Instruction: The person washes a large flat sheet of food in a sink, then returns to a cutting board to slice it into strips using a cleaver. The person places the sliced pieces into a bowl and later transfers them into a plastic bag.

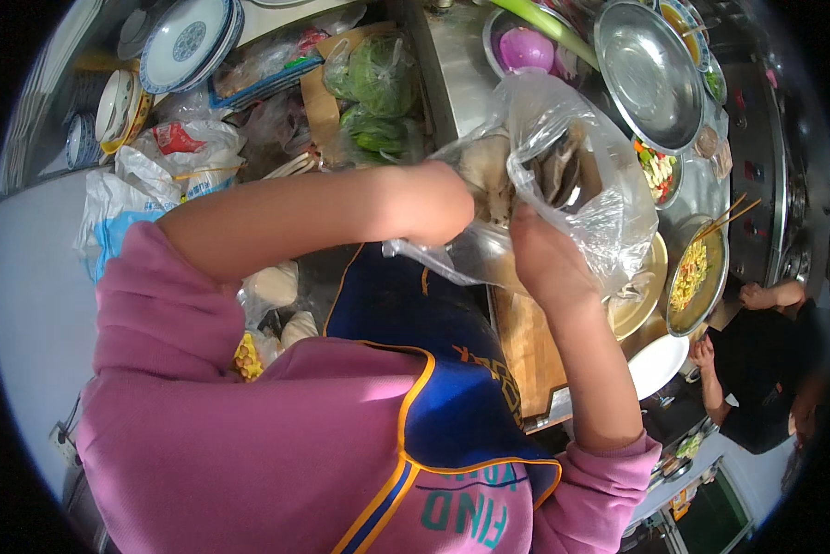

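A clear plastic bag (pixel 623 201) with grey-brown mushrooms (pixel 488 170), apparently oyster mushrooms, hangs between my hands above the counter's front edge. My left hand (pixel 432 204) is closed at the bag's near left side, blurred and with its fingers mostly hidden. On the other side my right hand (pixel 550 256) grips the bag's rim, thumb up against the plastic. Darker mushroom caps (pixel 560 170) show through the bag's opening. Just right of my right forearm, a yellowish basin (pixel 657 277) holds pale torn pieces (pixel 626 301). Below the bag lies a wooden cutting board (pixel 522 339).
A steel bowl (pixel 647 76), a bowl with a purple onion (pixel 526 48) and a dish of shredded food (pixel 692 277) with chopsticks crowd the counter. Bagged green vegetables (pixel 380 76) lie left, near stacked plates (pixel 188 41). A person in black (pixel 754 374) stands at right.
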Motion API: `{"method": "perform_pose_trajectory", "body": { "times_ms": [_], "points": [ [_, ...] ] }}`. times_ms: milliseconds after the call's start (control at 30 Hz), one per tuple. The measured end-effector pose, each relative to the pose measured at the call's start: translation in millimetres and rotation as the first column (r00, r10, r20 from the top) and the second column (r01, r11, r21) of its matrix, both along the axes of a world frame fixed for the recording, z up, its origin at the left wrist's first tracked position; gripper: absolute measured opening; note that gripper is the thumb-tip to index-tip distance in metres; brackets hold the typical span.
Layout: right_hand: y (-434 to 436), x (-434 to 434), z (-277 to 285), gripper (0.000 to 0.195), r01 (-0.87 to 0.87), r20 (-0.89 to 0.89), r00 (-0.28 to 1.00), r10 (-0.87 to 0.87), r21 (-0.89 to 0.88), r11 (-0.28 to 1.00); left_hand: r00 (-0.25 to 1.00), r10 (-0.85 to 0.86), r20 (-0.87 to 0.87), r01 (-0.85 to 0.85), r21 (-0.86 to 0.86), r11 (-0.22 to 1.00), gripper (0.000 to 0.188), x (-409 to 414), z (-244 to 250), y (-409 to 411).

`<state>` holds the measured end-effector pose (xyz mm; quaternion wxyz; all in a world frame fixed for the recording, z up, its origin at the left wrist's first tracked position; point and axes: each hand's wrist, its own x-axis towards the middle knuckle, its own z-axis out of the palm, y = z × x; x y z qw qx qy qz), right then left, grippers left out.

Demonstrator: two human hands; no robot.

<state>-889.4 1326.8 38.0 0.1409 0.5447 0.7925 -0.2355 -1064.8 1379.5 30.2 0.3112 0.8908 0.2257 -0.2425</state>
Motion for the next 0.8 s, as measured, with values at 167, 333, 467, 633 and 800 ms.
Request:
{"method": "perform_pose_trajectory", "body": {
  "times_ms": [167, 333, 467, 633, 800],
  "points": [
    [-5, 4, 7, 0.020, 0.066, 0.139, 0.988, -0.068, 0.018, 0.998, 0.887, 0.302, 0.349, -0.385, 0.198, 0.902, 0.023, 22, -49, 17],
    [-7, -3, 12, 0.021, 0.130, 0.267, 0.956, -0.119, -0.027, 0.991, 0.835, 0.429, 0.343, -0.498, 0.141, 0.856, 0.028, 28, -104, 31],
    [-19, 7, 1, 0.021, 0.045, 0.193, 0.979, -0.072, 0.138, 0.989, 0.704, 0.682, 0.198, -0.689, -0.044, 0.723, 0.046, 32, -103, 41],
    [-18, 7, 1, 0.018, 0.128, 0.133, 0.980, -0.145, 0.130, 0.983, 0.503, 0.766, 0.401, -0.770, -0.194, 0.607, 0.042, 29, -104, 26],
    [-9, -4, -3, 0.014, 0.114, 0.050, 0.991, -0.124, 0.162, 0.980, 0.471, 0.866, 0.166, -0.790, -0.358, 0.498, 0.060, 25, -128, 16]
  ]
}}
